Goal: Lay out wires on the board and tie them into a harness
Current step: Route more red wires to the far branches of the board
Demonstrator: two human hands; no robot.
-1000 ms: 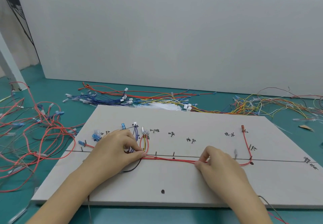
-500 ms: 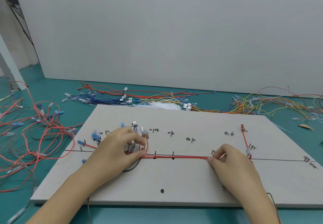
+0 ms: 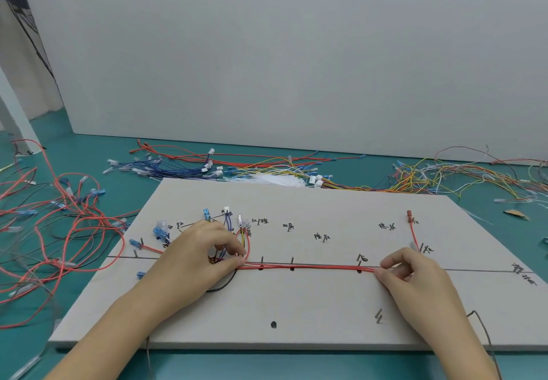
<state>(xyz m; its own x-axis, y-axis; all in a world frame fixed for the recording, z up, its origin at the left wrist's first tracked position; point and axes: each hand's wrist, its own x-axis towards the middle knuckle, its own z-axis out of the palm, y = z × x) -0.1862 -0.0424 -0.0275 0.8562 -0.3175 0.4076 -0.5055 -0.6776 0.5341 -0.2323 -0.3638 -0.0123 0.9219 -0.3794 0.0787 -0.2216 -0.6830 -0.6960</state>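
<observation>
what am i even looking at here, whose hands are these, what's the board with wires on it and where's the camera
This is one view from a camera worn on a person's head, looking down at their own two bare hands; there is no robot. A grey board with handwritten labels and small pegs lies on a teal table. Along its drawn line runs a bunch of red wires. The left hand pinches that bunch at one end, beside a cluster of blue connectors; the right hand pinches it further along. Spare loose wires lie on the table around the board.
</observation>
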